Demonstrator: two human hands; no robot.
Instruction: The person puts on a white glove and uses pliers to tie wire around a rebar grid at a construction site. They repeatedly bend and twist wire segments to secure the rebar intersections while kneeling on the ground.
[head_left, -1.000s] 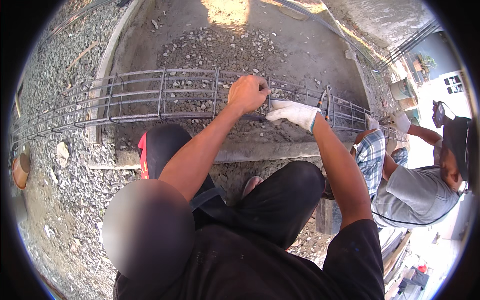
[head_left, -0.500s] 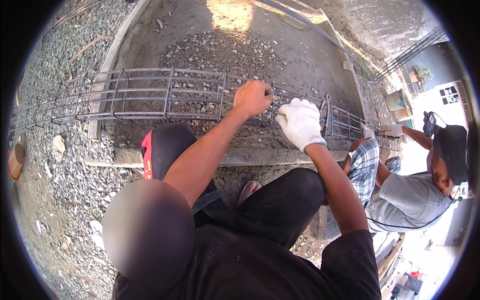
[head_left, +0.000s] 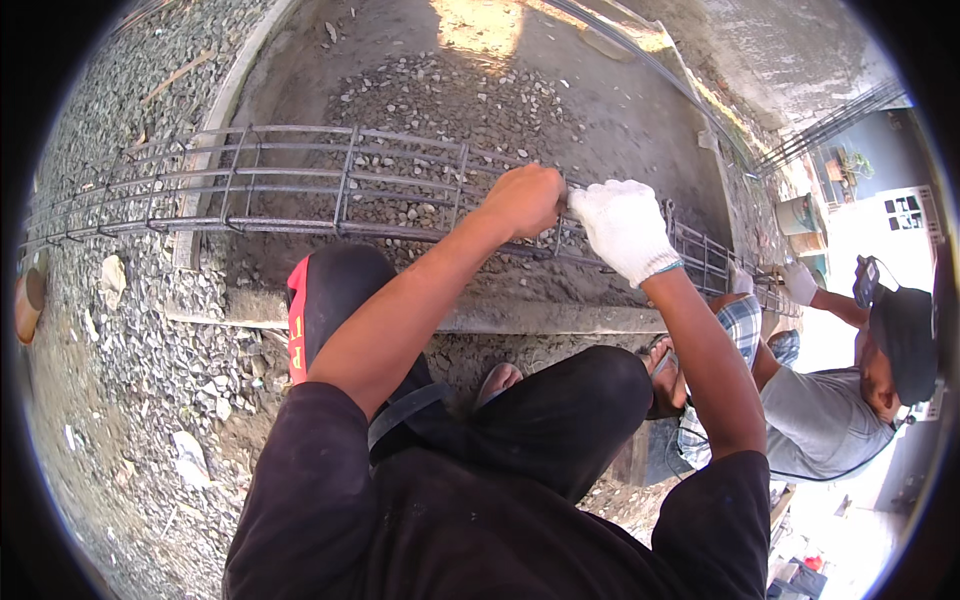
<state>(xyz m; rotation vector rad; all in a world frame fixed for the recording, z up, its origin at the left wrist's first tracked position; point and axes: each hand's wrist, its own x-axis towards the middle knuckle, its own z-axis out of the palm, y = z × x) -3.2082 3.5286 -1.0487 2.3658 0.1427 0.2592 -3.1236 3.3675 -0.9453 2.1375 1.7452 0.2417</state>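
A long rebar cage, of thin steel bars with square stirrups, lies across in front of me. My bare left hand is closed over its upper bars, right of the middle. My right hand, in a white knit glove, is closed right beside it, and the fingers of both hands meet at the cage. Whatever is pinched between them is too small or hidden to make out. Just right of the glove, a slim upright metal piece stands at the cage, partly covered.
On the right, a co-worker in a grey shirt and white gloves reaches to the cage's far end. A concrete-edged bed with gravel lies beyond the cage. Loose gravel covers the left side, near an orange bucket.
My two hands have come together, the left turning into a tighter fist and the right reaching up to its fingers. The blurred round shape at lower left is gone.
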